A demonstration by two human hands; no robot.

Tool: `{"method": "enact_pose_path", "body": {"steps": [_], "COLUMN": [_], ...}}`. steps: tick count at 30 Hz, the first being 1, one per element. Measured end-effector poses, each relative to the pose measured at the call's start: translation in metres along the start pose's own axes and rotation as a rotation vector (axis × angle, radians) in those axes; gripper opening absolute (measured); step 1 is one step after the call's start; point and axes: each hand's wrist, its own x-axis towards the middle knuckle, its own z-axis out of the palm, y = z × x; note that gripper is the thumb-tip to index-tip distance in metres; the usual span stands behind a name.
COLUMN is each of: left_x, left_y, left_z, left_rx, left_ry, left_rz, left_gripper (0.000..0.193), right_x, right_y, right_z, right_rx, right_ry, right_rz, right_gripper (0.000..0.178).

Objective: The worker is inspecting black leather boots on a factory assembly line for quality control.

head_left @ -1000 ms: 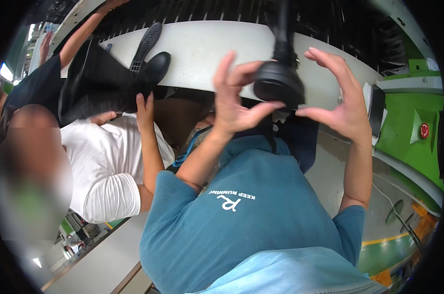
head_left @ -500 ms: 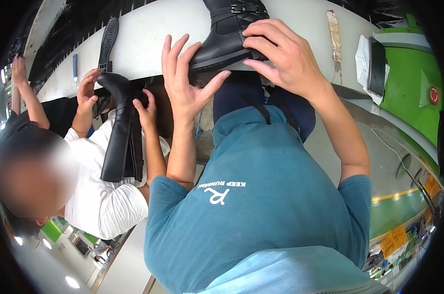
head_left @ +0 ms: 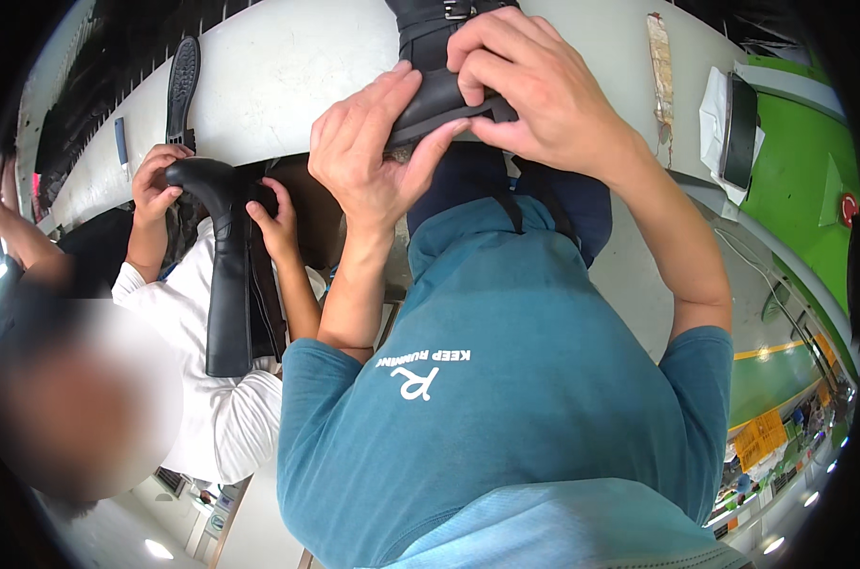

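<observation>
A black boot (head_left: 432,87) with a buckled strap lies at the top middle, its toe to the left and its sole toward me. My left hand (head_left: 361,152) is closed on the toe end, fingers over the upper and thumb along the sole edge. Round the heel end, my right hand (head_left: 536,95) presses curled fingers on the upper, its thumb at the sole. Both thumbs nearly meet at the sole edge. My hands cover much of the toe and heel.
At my left a person in a white shirt holds a tall black boot (head_left: 229,294). A loose sole (head_left: 182,85) and a blue-handled tool (head_left: 120,140) lie on the white table (head_left: 259,71). A worn strip (head_left: 659,71) and a dark flat device (head_left: 739,130) are at the right, beside a green machine (head_left: 790,171).
My left hand has moved from spread fingers beside the toe to a grip on it. My right hand has closed more tightly round the heel end. The neighbouring person's tall boot has shifted slightly.
</observation>
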Motion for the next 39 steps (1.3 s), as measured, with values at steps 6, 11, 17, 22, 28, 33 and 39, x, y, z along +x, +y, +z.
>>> {"method": "enact_pose_path", "body": {"steps": [6,11,17,22,28,33,39], "left_x": [0.003,0.005,0.007,0.002,-0.014,-0.034,-0.031], "left_y": [0.005,0.004,0.006,0.016,0.020,0.021,0.048], "left_z": [0.000,0.000,0.000,-0.005,-0.006,-0.010,-0.002], "left_rx": [-0.039,-0.050,0.001,0.004,-0.015,-0.100,-0.080], "left_ry": [-0.020,-0.020,0.007,0.035,0.121,0.145,0.220], "left_rz": [-0.053,-0.044,-0.016,0.000,0.049,0.084,-0.048], "left_gripper": [0.055,0.053,0.052,0.051,0.036,0.033,0.046], "right_x": [-0.008,-0.010,-0.023,-0.035,-0.014,-0.028,-0.038], "right_y": [0.034,0.040,0.043,0.041,0.038,0.005,-0.074], "right_z": [-0.004,0.000,0.012,0.025,0.038,0.024,0.010], "right_rx": [0.191,0.218,0.216,0.119,1.020,1.164,0.435], "right_ry": [-0.009,-0.007,0.102,0.481,0.468,0.489,0.814], "right_rz": [0.022,0.047,0.041,0.324,0.938,0.815,0.548], "right_gripper": [0.058,0.055,0.057,0.097,0.081,0.045,0.054]}}
